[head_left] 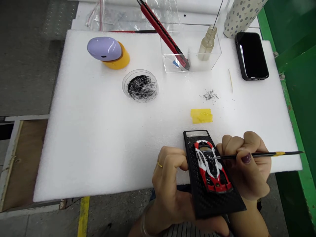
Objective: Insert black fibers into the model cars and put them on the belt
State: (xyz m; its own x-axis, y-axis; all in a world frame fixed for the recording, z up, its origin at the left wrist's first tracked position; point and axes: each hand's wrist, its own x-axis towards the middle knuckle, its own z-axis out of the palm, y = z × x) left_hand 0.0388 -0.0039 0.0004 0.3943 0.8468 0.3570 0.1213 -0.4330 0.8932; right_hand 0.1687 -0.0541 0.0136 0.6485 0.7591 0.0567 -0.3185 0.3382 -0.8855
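My left hand (170, 184) grips the black display base (204, 204) from its left side and underneath, holding it tilted off the front of the table. On that base sits a red, white and black model sports car (213, 168). Pinched between the thumb and fingers of my right hand (249, 164) is a thin black paintbrush (264, 154) with a yellow band. Its left tip meets the car's roof area, though the exact contact is too small to make out. Just beyond the base, yellow tape strips (201, 116) lie on the white foam board (98, 138).
A round clear dish (140, 87) holds black bristle-like pieces; a small heap of similar pieces (209, 95) lies rightward. Behind stand a clear tray (190, 65) with red tweezers (165, 33) and a small bottle (207, 42), a purple-and-yellow object (108, 52), and a black phone-like device (251, 56).
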